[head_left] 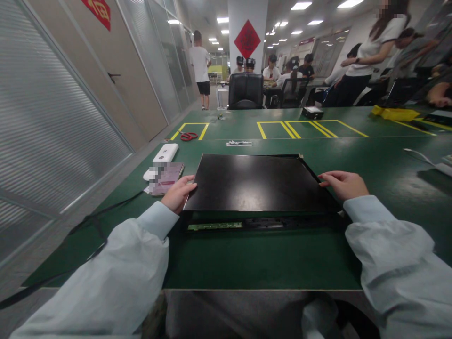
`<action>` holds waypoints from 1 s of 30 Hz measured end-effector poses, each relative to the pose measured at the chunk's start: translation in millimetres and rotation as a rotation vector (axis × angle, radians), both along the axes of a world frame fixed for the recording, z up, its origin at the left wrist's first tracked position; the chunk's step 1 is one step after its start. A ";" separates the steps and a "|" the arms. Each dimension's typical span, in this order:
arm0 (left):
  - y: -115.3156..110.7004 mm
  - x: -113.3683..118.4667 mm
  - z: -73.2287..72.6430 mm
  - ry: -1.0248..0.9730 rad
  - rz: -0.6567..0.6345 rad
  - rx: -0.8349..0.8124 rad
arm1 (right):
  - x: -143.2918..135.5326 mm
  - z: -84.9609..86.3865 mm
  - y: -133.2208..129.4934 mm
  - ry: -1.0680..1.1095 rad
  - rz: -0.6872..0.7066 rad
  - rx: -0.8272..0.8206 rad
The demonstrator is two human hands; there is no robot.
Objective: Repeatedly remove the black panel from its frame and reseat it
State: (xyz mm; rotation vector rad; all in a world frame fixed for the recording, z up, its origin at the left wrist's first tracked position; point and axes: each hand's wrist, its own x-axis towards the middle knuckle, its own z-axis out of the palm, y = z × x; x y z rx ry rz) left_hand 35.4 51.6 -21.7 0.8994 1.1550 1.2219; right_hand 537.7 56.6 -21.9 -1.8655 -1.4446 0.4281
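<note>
A dark, glossy flat panel [247, 183] lies tilted over a black frame [300, 222] in the middle of the green table. Along the frame's near side a green circuit strip [214, 226] shows below the panel. My left hand [179, 193] pinches the panel's left edge between thumb and fingers. At the right, my right hand [344, 185] has its thumb and fingers closed at the edge of the black frame or panel; which of the two it grips cannot be told.
Left of the panel lie a phone [171, 178], a white device [165, 153] and a black strap [118, 203]. Red scissors [189, 136] and small strips [239, 143] lie beyond. A white cable [420, 156] is at right, a yellow tray [395, 113] farther back. People sit and stand behind.
</note>
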 end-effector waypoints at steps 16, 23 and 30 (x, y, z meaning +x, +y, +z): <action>3.0 -2.4 -2.7 -0.028 -0.042 0.004 | -3.8 1.7 0.0 -0.156 -0.040 0.053; 3.4 -2.4 -3.9 -0.023 -0.026 -0.002 | 4.0 -6.4 1.5 -0.145 -0.102 0.115; 2.8 -3.0 -3.5 -0.032 -0.017 -0.031 | 3.8 0.6 3.8 -0.190 -0.110 -0.085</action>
